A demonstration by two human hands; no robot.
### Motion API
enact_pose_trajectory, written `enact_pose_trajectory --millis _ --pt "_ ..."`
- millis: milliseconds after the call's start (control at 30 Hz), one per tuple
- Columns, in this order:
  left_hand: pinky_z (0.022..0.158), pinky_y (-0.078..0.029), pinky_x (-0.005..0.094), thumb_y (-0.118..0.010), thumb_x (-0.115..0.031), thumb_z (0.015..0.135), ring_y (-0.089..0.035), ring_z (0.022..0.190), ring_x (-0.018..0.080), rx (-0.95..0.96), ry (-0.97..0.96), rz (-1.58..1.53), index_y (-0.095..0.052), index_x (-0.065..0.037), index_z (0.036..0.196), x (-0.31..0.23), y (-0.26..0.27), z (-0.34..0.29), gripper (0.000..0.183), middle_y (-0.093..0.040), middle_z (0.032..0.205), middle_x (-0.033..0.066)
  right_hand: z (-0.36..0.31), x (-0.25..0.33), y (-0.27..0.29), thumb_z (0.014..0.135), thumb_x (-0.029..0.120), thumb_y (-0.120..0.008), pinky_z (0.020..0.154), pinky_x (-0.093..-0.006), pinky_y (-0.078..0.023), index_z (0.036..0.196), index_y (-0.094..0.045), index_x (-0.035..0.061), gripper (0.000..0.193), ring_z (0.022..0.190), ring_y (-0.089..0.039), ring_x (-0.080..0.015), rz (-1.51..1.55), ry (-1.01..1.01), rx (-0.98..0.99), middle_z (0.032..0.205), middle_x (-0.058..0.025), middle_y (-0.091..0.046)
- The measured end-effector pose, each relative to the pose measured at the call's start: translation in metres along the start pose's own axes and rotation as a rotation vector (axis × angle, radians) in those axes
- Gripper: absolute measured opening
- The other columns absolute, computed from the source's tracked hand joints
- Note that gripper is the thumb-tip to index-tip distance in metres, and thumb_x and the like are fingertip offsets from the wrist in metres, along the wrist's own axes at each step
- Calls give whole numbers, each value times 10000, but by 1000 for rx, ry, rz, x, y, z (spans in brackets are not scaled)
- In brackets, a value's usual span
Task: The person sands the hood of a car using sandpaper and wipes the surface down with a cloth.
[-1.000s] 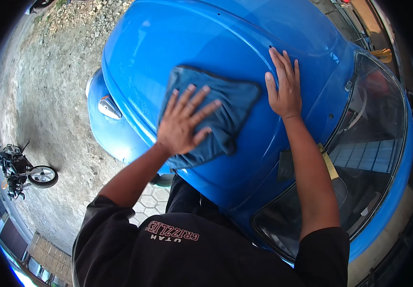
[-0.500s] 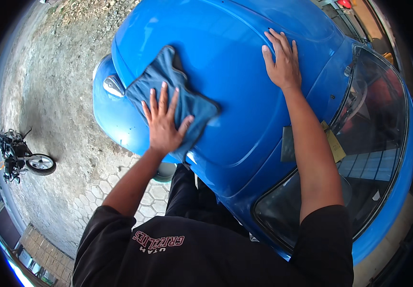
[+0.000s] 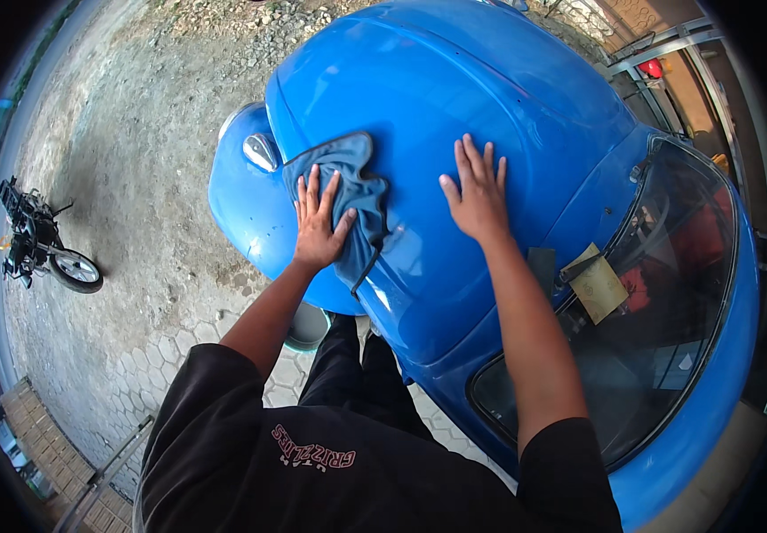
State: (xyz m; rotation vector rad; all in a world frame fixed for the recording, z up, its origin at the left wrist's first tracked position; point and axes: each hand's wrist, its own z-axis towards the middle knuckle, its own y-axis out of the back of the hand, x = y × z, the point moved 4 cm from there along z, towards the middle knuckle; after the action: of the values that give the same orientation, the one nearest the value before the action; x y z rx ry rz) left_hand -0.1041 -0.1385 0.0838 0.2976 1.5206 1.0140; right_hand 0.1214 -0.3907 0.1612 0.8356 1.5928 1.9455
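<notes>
Under my left hand (image 3: 319, 233) lies a grey-blue cloth (image 3: 361, 200) with a dark edge, pressed against the blue car hood (image 3: 401, 115). The fingers of that hand are stretched out flat on top of the cloth, which is rumpled on its right side. My right hand (image 3: 479, 195) rests with spread fingers on the bare hood, to the right of the cloth, and holds nothing. Left of the cloth, a chrome fitting (image 3: 262, 152) sits on the rounded blue fender (image 3: 241, 200).
A yellowish sheet or pad (image 3: 599, 289) and a dark flat piece (image 3: 541, 268) lie by the windshield (image 3: 659, 355). A bucket (image 3: 308, 329) stands on the hexagonal paving by my feet. At the far left is a motorcycle (image 3: 41, 240) on the gravel ground (image 3: 152, 178).
The cloth has bunched up more under my left hand, which stays flat on it. My right hand has shifted left and nearer across the hood. The whole view has moved too.
</notes>
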Motion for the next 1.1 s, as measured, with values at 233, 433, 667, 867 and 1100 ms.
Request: enact_pose_trajectory --millis 233,433,667,867,1100 --pt "1470 -295 527 -591 -349 1281 -238 1840 496 -207 450 -385 -17 -49 1951 52 -44 -88 932 -130 1985 364 -107 206 -25 1061 251 -838 1504 -640 -213 1841 -410 -27 932 1814 -307 -493 587 388 247 1913 -270 -388" --pt "1304 -534 473 -470 -234 1275 -691 1530 302 124 964 -1189 -569 -25 1750 -46 -8 -146 528 -654 1701 200 -158 179 9 1007 342 -915 1519 -617 -204 1920 -257 45 1164 1851 -218 -476 564 473 340 1981 -177 -289" --pt "1204 -562 409 -620 -326 1265 -764 1326 217 445 561 -1153 -699 55 1599 -69 82 -68 513 -806 1389 109 -77 159 55 923 57 -877 1198 -565 -630 1893 -347 235 1120 1447 -702 -478 714 240 417 1625 -190 -557" --pt "1196 -586 519 -710 -215 1211 -742 1393 438 -38 54 -265 -792 -39 1483 -55 82 26 334 -766 1475 215 -19 -2 115 949 68 -844 1229 -647 -490 1530 -722 131 597 1511 -620 -445 367 54 117 1467 -126 -690" --pt "1454 -290 627 -713 -268 1185 -329 1793 487 -110 -50 -74 -484 -33 1807 -37 4 63 704 -437 1886 220 -12 -53 103 1089 463 -854 1486 -760 -144 1937 -309 412 1010 1863 -168 -459 -150 -76 453 2028 -64 -211"
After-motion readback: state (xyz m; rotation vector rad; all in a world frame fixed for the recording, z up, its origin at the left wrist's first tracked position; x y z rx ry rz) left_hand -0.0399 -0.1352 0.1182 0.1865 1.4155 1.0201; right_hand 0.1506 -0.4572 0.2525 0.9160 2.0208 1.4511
